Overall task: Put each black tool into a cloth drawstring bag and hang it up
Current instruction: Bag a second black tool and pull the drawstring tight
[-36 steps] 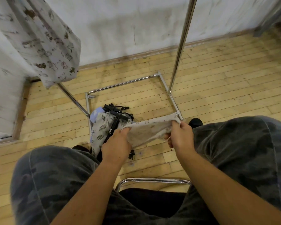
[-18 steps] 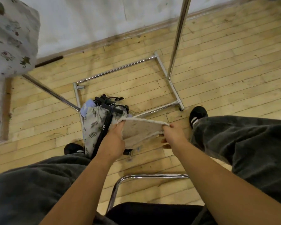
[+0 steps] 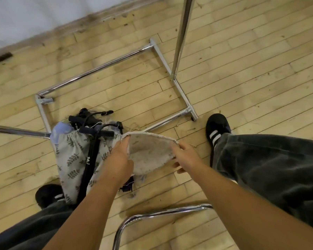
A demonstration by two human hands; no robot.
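A: Where's the bag (image 3: 148, 156)?
B: Stretched open between both sets of fingers: the left hand (image 3: 118, 160) pinches one side of its rim, the right hand (image 3: 187, 159) the other. The right's lower fingers seem curled under, but it's blurry.
A: And the tools (image 3: 91, 127)?
B: On the floor (image 3: 242, 69) just beyond the left fingertips, lying on a leaf bag (image 3: 70, 156).

held bag (image 3: 148, 156): pale grey-beige
bag on floor (image 3: 70, 156): light grey, dark leaf print
tools (image 3: 90, 123): black
rack (image 3: 98, 67): shiny chrome
floor (image 3: 251, 73): pale yellow wood planks
shoes (image 3: 218, 126): black, white stripes
trousers (image 3: 269, 163): dark grey
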